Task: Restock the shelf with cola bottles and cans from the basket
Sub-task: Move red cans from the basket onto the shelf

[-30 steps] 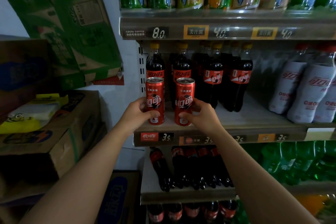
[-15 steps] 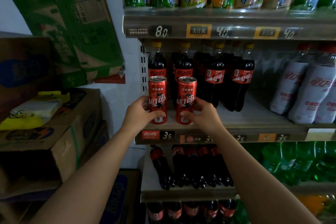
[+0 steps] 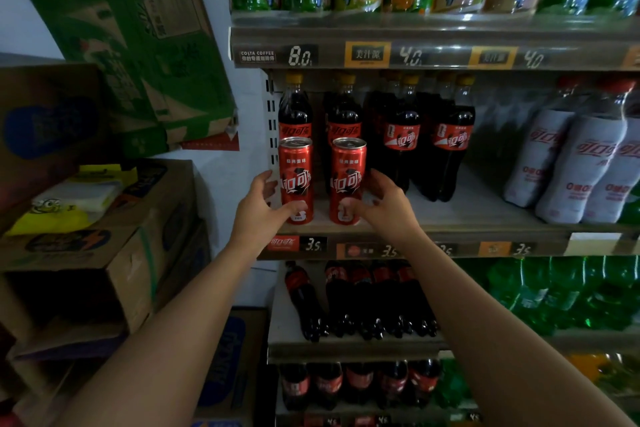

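Two red cola cans stand upright at the front edge of the middle shelf (image 3: 450, 218), the left can (image 3: 296, 170) and the right can (image 3: 347, 173) slightly apart. The left hand (image 3: 258, 215) curls loosely around the left can's lower part, fingers spread; the right hand (image 3: 384, 208) does likewise at the right can. Yellow-capped cola bottles (image 3: 401, 135) stand behind them, and white-labelled bottles (image 3: 568, 163) stand further right.

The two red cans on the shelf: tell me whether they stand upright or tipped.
Upright. The left can and right can stand on their bases at the shelf's front edge, tops level and facing up.
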